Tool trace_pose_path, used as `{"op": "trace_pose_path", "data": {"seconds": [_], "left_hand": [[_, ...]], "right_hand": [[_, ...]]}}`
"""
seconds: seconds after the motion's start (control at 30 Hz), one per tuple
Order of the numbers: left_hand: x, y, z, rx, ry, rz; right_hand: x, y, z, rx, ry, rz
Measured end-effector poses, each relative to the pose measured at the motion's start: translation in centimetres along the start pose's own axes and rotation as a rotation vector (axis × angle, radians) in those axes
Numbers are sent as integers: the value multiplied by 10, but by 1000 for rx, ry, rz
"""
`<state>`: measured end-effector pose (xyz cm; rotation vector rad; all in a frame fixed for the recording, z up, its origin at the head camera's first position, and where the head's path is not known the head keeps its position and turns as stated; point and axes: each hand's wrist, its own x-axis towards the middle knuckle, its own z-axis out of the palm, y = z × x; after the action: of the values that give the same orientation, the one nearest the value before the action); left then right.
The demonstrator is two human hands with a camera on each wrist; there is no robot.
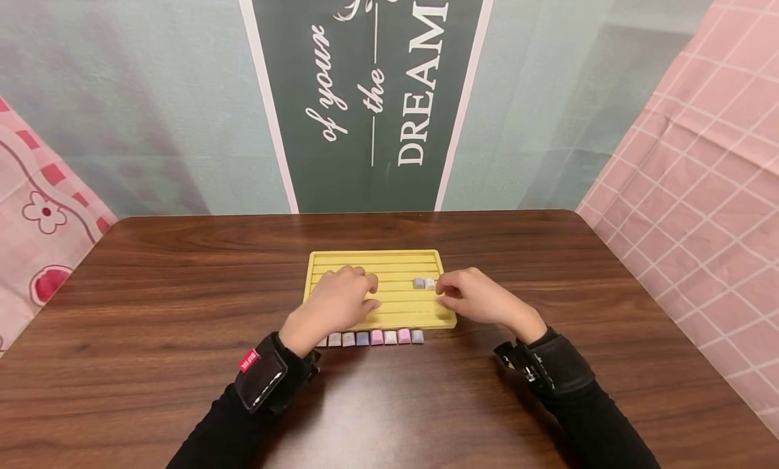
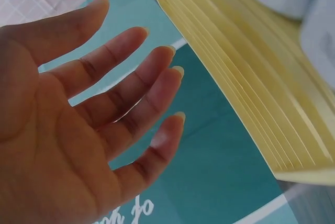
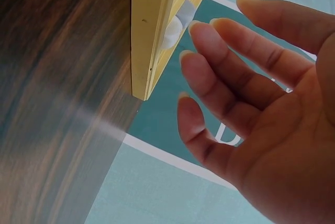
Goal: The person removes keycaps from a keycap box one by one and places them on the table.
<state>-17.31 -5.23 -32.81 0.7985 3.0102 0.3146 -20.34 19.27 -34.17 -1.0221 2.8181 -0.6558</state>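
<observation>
A yellow ridged tray (image 1: 395, 313) lies on the table, with a grey keycap (image 1: 418, 283) and a white keycap (image 1: 430, 283) side by side on one of its ledges near the right end. My left hand (image 1: 341, 299) hovers over the tray's left half, fingers loosely bent and apart, holding nothing. At the tray's right edge, my right hand (image 1: 477, 297) has its fingertips close beside the white keycap (image 3: 173, 33). The right wrist view shows its fingers relaxed, with nothing between thumb and fingers.
A row of several keycaps (image 1: 377, 338) in white, grey, blue-grey and pink runs along the tray's front edge, its left end hidden behind my left hand. The brown wooden table (image 1: 182, 286) meets a printed cloth backdrop (image 1: 365, 185) at the back, with pink cloth (image 1: 700, 219) on the right.
</observation>
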Motion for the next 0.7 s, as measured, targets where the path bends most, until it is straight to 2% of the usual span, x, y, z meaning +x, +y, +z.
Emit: {"op": "trace_pose_path", "data": {"seconds": [0.33,0.7], "left_hand": [[-4,-16,0,-6,-16,-36],[-6,-24,2,-2,3,-18]], "right_hand": [[-1,3,0,-17,21,-12],[0,1,-1,-20,32,-16]]}}
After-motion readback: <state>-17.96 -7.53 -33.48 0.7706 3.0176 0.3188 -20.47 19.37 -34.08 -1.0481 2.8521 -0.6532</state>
